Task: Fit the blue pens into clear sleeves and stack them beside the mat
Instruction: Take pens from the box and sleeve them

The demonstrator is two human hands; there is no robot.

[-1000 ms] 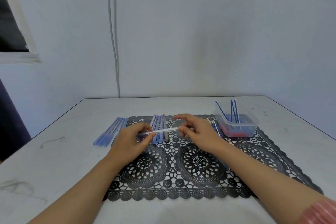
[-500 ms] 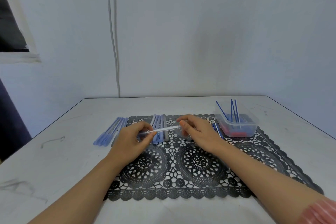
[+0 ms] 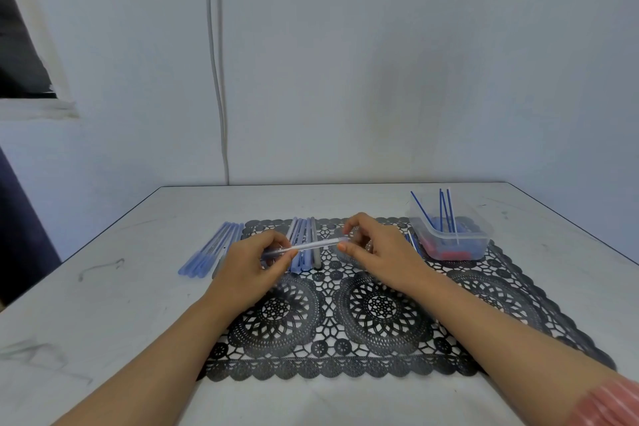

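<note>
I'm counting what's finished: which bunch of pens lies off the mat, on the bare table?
The left bunch of pens, beside the mat's left edge on the white table. The other bunch lies on the mat, behind the hands.

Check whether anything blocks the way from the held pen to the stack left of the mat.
Nothing visible does. The pen is held above the mat by both hands, left hand nearest the stack; only bare table lies around it.
</note>
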